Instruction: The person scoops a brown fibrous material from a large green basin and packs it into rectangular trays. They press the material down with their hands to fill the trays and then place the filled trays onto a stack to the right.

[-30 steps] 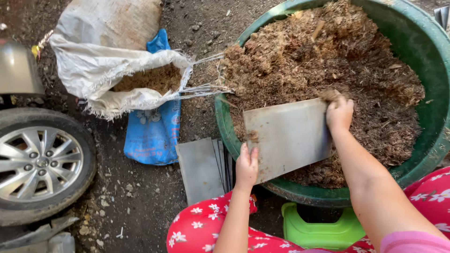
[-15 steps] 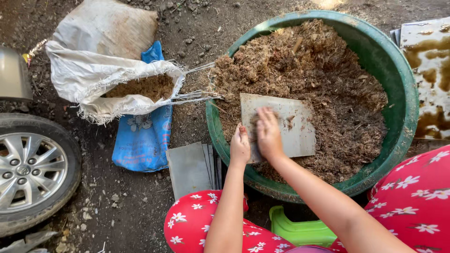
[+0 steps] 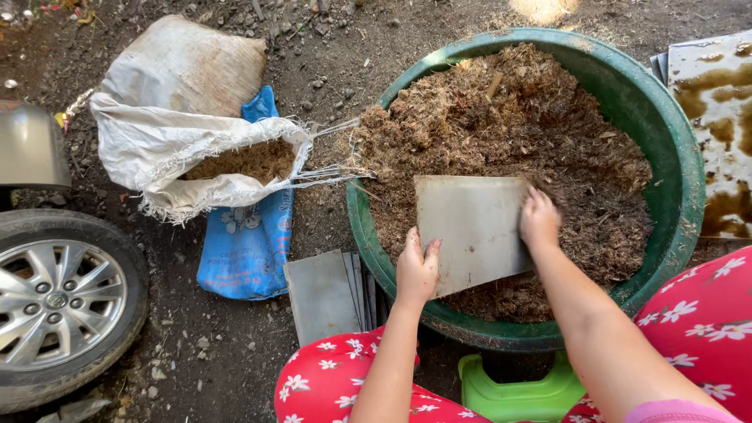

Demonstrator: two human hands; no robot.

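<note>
Both hands reach forward, arms extended: left hand (image 3: 417,270) curled, thumb up; right hand (image 3: 539,219) palm down, fingers bent

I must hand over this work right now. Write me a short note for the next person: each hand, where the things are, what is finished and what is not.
Left hand: grips the near left edge of the flat grey rectangular sheet.
Right hand: on the sheet's right edge, fingers in the mix.
Things: the sheet lies on the brown fibrous mix in the round green plastic tub. More grey sheets are stacked on the ground at the left. An open white woven sack holds similar material.
Done: tub is nearly full.
Left: the sheet is not yet lifted out.
</note>
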